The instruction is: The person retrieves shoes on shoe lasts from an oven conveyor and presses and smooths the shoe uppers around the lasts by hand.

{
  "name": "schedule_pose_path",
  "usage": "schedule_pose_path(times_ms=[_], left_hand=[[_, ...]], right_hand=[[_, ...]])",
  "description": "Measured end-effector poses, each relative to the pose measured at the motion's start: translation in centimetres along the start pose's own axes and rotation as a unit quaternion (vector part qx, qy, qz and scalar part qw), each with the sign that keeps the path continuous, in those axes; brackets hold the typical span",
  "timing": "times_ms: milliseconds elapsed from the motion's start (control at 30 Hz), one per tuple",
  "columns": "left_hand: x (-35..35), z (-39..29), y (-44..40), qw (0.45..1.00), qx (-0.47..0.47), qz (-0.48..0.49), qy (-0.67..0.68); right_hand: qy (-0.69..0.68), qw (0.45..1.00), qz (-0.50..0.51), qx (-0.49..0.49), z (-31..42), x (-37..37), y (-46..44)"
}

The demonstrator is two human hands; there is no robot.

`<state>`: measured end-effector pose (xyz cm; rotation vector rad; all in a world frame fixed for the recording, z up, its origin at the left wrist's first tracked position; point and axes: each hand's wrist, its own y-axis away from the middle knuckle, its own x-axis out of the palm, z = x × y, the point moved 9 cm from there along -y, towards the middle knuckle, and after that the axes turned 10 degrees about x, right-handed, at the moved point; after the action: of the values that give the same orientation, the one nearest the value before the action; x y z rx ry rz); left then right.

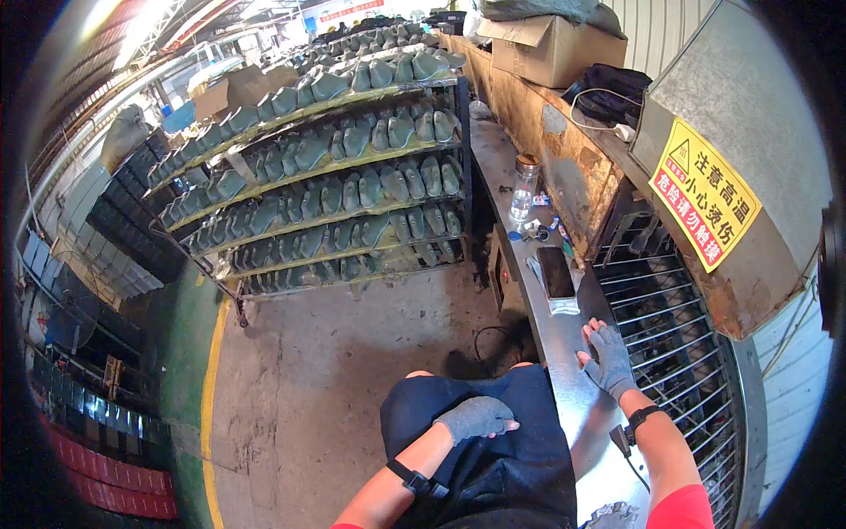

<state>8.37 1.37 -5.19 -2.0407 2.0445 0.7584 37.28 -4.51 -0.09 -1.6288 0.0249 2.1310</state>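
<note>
My left hand (pixel 478 418), in a grey fingerless glove, rests on the dark cloth (pixel 520 467) over my lap. Its fingers are loosely curled in, and no object shows in them. My right hand (pixel 608 360), gloved the same way, lies on the shiny metal bench (pixel 577 410) beside a grate of metal bars (pixel 674 322). Its fingers are apart and hold nothing. Just beyond those fingertips lies a dark phone (pixel 556 272) on a pale packet (pixel 565 306). Each wrist wears a black band; a cable hangs near the right one.
A tall rack (pixel 352 269) carries rows of grey-green shoe-shaped pieces at left. A clear bottle (pixel 523 189) and small items stand farther up the bench. A metal hood (pixel 736 115) with a yellow heat warning sign (pixel 705 189) overhangs the grate. A cardboard box (pixel 529 57) sits behind.
</note>
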Motion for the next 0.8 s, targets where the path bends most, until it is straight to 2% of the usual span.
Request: schedule_pose_path(times_ms=[567,800], left_hand=[[-0.42,-0.80,0.44,1.000,-0.010,-0.002,0.007],[-0.28,-0.63,0.22,0.999,0.014,-0.020,0.026]], right_hand=[[0.017,1.000,0.018,0.005,0.10,0.11,0.01],[0.019,0.999,0.024,0.013,-0.10,0.31,-0.07]])
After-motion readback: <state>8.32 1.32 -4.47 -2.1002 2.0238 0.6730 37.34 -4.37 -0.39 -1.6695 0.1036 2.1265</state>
